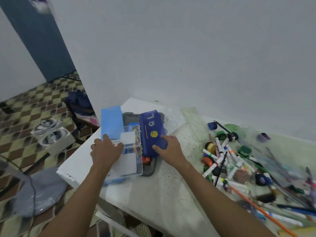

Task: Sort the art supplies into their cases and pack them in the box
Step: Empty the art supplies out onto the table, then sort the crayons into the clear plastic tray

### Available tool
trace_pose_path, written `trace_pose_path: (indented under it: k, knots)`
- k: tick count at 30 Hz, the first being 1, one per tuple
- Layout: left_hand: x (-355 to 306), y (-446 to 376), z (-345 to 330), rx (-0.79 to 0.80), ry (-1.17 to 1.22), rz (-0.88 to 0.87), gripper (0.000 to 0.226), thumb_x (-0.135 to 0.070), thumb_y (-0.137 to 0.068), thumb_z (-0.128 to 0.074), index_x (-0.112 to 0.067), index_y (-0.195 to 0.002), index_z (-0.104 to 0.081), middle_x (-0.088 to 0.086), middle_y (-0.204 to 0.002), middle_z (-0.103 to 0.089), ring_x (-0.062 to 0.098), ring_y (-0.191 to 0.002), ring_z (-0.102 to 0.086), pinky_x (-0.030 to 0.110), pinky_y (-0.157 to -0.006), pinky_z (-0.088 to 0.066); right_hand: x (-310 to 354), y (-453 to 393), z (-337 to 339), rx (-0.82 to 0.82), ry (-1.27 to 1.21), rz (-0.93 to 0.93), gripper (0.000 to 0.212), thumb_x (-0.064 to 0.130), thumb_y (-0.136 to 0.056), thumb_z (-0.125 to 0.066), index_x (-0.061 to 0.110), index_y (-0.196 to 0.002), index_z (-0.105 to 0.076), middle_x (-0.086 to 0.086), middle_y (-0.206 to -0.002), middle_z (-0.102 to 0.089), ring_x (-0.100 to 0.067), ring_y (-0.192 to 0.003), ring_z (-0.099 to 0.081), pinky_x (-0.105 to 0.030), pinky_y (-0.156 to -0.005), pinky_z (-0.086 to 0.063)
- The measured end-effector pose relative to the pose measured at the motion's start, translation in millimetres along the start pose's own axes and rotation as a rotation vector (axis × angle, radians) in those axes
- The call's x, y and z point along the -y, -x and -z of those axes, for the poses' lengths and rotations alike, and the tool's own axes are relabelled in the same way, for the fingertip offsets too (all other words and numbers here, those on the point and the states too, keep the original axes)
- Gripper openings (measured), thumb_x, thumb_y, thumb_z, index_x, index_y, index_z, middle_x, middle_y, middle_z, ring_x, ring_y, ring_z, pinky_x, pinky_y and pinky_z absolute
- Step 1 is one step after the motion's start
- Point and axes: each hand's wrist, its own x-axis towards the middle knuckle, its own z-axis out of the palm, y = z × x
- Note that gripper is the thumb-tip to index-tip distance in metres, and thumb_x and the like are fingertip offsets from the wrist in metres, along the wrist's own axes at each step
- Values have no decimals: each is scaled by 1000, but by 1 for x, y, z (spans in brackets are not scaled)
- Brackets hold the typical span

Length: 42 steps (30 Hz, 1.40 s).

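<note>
Basketball print marks the blue pouch (152,132) gripped by right hand (168,147); left hand (104,149) holds clear case (130,151).

The desk (171,194) is white with dark speckles. At its left corner lie a light blue case (112,123), a clear plastic box (130,159) and a dark blue pouch (153,134) bearing a yellow basketball. Green, orange and white markers (227,161) crowd the right edge. The floor (30,103) is checkered brown and cream.
</note>
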Motion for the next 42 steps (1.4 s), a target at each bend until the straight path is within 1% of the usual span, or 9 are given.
trace_pose_path:
  k: [7, 11, 16, 21, 27, 31, 35, 39, 42]
  knots:
    - [-63, 35, -9, -79, 121, -374, 53, -30, -87, -60, -7, -132, -46, 21, -135, -40, 38, -122, -37, 46, -99, -34, -6, 41, 62, -141, 76, 60, 48, 27, -85, -67, 12, -129, -54, -6, -129, -52, -20, -116, -50, -32, -102, -41]
    - [-119, 83, -31, 116, 297, -626, 52, -29, -88, -60, -12, -135, -45, 11, -131, -44, 28, -117, -45, 37, -96, -39, -33, 84, 118, -322, 148, 4, 42, 20, -82, -70, 9, -122, -61, -6, -118, -57, -16, -108, -53, -9, -89, -35]
    - [-170, 136, -67, 366, 314, -841, 39, -31, -87, -60, -19, -124, -54, 4, -107, -54, 21, -97, -56, 31, -81, -45, -66, 140, 171, -483, 259, -162, 43, 21, -81, -72, 7, -120, -61, -11, -115, -56, -12, -85, -58, -8, -76, -37]
    - [-203, 143, -101, 354, 297, -1024, 44, -33, -81, -59, -12, -120, -59, 11, -105, -54, 29, -100, -53, 36, -84, -46, -94, 170, 181, -504, 285, -332, 55, 35, -78, -73, 13, -126, -58, -8, -115, -57, -21, -109, -53, -25, -89, -41]
    - [-245, 104, -106, 168, -42, -900, 57, -22, -86, -52, -18, -141, -37, 19, -141, -31, 39, -126, -32, 47, -101, -32, -95, 169, 182, -521, 179, -350, 49, 29, -82, -71, 15, -126, -58, -2, -107, -62, -9, -90, -51, -17, -75, -36]
    - [-238, 69, -110, 351, -337, -901, 73, -14, -83, -56, -27, -148, -23, 11, -148, -25, 37, -127, -34, 45, -99, -37, -94, 167, 181, -466, 125, -376, 46, 29, -86, -67, 18, -129, -53, 3, -88, -63, -13, -79, -59, -28, -70, -49]
    - [-224, 60, -119, 391, -103, -954, 76, -15, -86, -59, -24, -150, -18, 13, -132, -51, 32, -113, -52, 42, -90, -46, -99, 164, 178, -470, 110, -360, 48, 29, -88, -65, 18, -132, -51, 2, -84, -66, -13, -76, -63, -23, -67, -48]
    - [-212, 63, -120, 330, 180, -891, 52, -21, -92, -58, -18, -141, -42, 9, -125, -60, 27, -114, -55, 39, -98, -43, -97, 160, 179, -538, 3, -262, 43, 27, -90, -64, 21, -131, -53, 0, -78, -61, -11, -64, -58, -17, -56, -46]
    - [-210, 62, -117, 235, 297, -887, 29, -15, -90, -62, -5, -117, -66, 13, -118, -65, 27, -110, -58, 30, -97, -39, -94, 156, 182, -584, -121, -233, 41, 23, -92, -61, 20, -132, -54, -13, -82, -60, -26, -68, -59, -36, -64, -55]
